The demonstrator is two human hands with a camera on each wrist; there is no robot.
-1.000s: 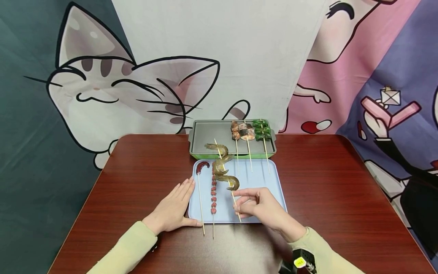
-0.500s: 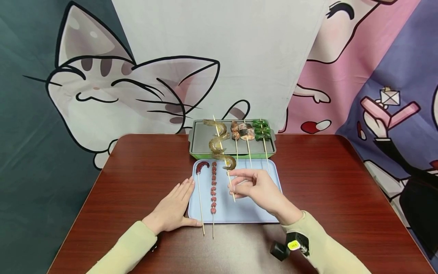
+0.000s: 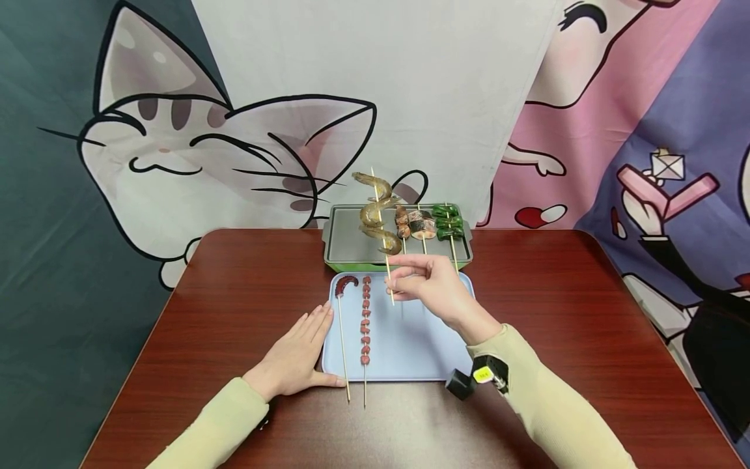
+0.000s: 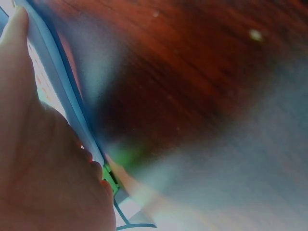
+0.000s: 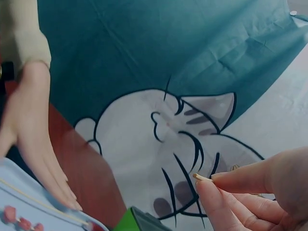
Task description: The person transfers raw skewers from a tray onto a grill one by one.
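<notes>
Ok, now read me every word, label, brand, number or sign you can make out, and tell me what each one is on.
Readable text: none.
Yellow label on the black device strapped behind the right hand: dark marks show, but too small to read.
Blue tray and gray pan: no lettering visible.
Printed backdrop: cartoon drawings, no words that I can see.
</notes>
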